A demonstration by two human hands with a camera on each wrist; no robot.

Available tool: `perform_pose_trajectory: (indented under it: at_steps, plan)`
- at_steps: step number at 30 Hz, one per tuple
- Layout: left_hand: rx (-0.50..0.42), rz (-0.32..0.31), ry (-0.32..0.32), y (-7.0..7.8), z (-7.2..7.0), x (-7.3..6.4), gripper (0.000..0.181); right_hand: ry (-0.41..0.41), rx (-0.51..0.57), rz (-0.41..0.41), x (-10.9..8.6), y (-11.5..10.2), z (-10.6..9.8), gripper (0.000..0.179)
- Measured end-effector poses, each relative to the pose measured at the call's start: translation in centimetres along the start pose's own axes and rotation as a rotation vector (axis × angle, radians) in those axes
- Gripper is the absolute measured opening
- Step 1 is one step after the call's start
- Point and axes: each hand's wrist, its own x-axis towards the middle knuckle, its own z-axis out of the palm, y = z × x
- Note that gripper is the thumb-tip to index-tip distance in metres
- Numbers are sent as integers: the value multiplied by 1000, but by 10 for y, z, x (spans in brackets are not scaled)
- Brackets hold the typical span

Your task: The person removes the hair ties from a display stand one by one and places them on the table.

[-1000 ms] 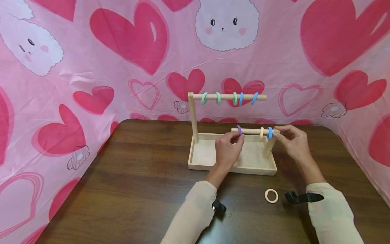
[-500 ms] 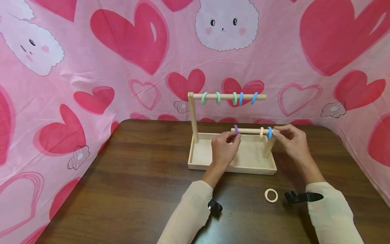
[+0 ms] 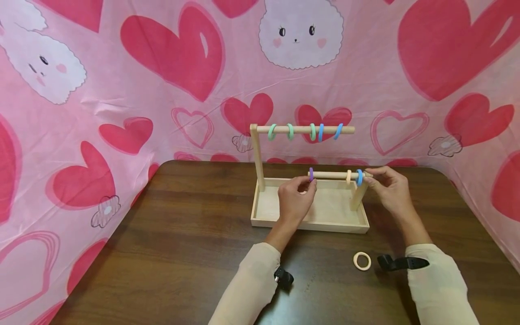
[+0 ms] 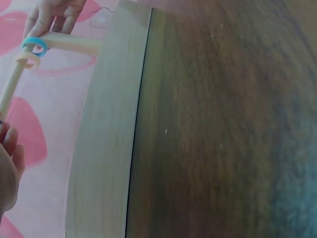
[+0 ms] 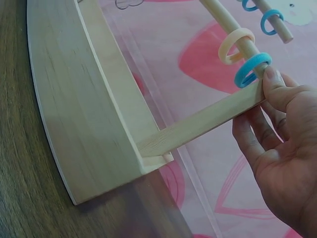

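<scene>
In the head view the left hand (image 3: 295,198) pinches a purple ring (image 3: 311,174) at the free left end of the lower wooden rod (image 3: 331,175). The right hand (image 3: 392,187) grips the top of the short upright post (image 3: 358,196) where that rod joins it. Close to those fingers a blue ring (image 3: 359,177) hangs on the rod, with a peach ring (image 3: 348,177) just left of it. The right wrist view shows the thumb on the joint and the fingers behind the post (image 5: 213,119). Only part of the left hand (image 4: 7,168) enters the left wrist view.
Above and behind, the upper rod (image 3: 300,129) carries several green and blue rings. Both posts rise from a shallow wooden tray (image 3: 308,225) on the dark table (image 3: 183,253). A loose peach ring (image 3: 362,261) lies on the table in front, near the right forearm.
The left hand has slid the purple ring leftward along the lower rod to its free end. The right hand has stayed at the post; the other rings have kept their places.
</scene>
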Motion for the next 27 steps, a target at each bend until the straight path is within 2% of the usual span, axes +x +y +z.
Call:
perform_pose_trajectory:
  at_steps: [7,12,27]
  plan:
    - [-15,-8,9,-2,-5,0,8,37,-29,18,-1,0,5,32]
    - [-19,-6,0,-2,-7,0,10,73,-8,18,-4,0,6,30]
    - [-39,-18,8,-5,-10,0,8,116,35,-2,-7,1,9,27]
